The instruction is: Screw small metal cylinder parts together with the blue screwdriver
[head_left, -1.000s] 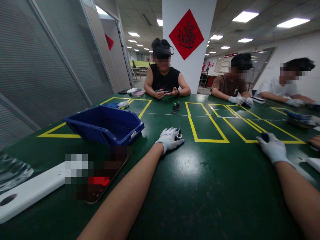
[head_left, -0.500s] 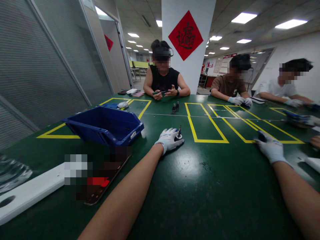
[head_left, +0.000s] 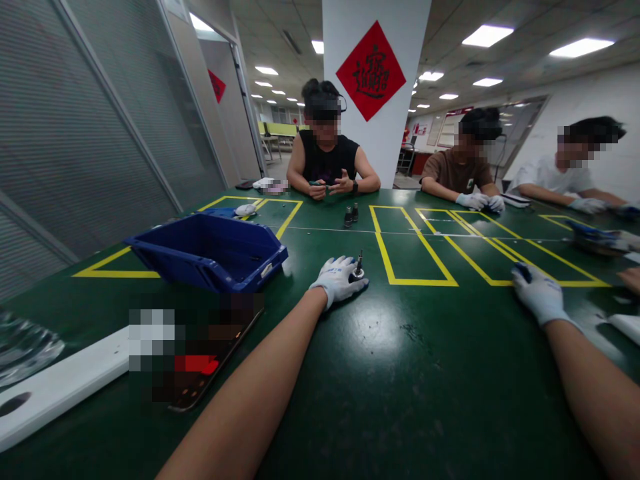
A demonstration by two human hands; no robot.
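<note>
Green tabletop (head_left: 380, 413), striped with yellow tape (head_left: 424, 283), runs toward a white pillar (head_left: 381, 148) at twelve o'clock, where a person in a black sleeveless top (head_left: 330, 157) sits. The frame's left edge cuts off a clear ribbed plastic object (head_left: 27, 350) and a white bar (head_left: 75, 380) with a hole; pixel blocks mask the bar's far end and much of the dark flat device (head_left: 212, 365) beside it. Shadow makes the inside of the blue plastic bin (head_left: 213, 230) hard to read.

The left hand (head_left: 340, 279), in a white glove with blue-coated fingertips, rests low on the table, its fingers curled partway around a small metal spindle (head_left: 359, 268). The spindle's slim tip points upward; its base is partly hidden by the fingers. The right hand (head_left: 540, 293), gloved alike, lies well apart at three o'clock, fingers bent; whether it grasps anything cannot be told.

From the middle of the left hand, the spindle stands at two o'clock, against the fingertips. Two dark cylindrical parts (head_left: 351, 215) sit farther off at twelve o'clock, the bin between nine and ten, the device at eight.
</note>
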